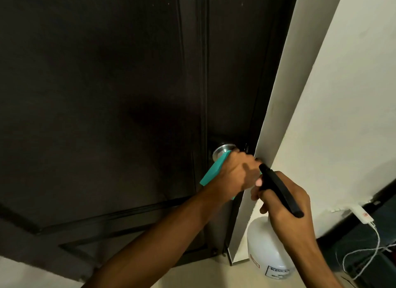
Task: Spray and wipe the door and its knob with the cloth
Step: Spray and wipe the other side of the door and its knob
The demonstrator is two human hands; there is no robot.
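Two hands: both are working close together at the latch edge of the dark door (107, 94), and each grip is closed on its own tool.
Left hand (237, 174): it is holding the teal cloth (211, 172), fingers curled over it, pressing it up against the metal knob (222, 150); the cloth is hanging out below and to the left of the grip.
Right hand (285, 206): it is wrapping round the neck of the spray bottle (265, 244), just right of the left grip, fingers curling by the black trigger head (278, 189), whose nozzle is pointing up toward the knob and nearly touching the left hand.
Knob: it is sitting just above the left grip, partly covered by cloth, its shiny face showing at the top.
Door frame (278, 116): the pale edge is running down between the two grips.
Cloth handling: soft and light, I judge; bunching it in the palm should be giving enough pad to wrap round the knob.
Knob handling: smooth metal, likely turning slick once wet, so cupping the cloth right round it looks wiser than rubbing one face.
Bottle handling: the white body looks bulky and may be heavy if full; holding at the neck under the trigger seems the steady place.
Stage: knob wiping under way, I reckon, with broad door panels looking yet to be done.
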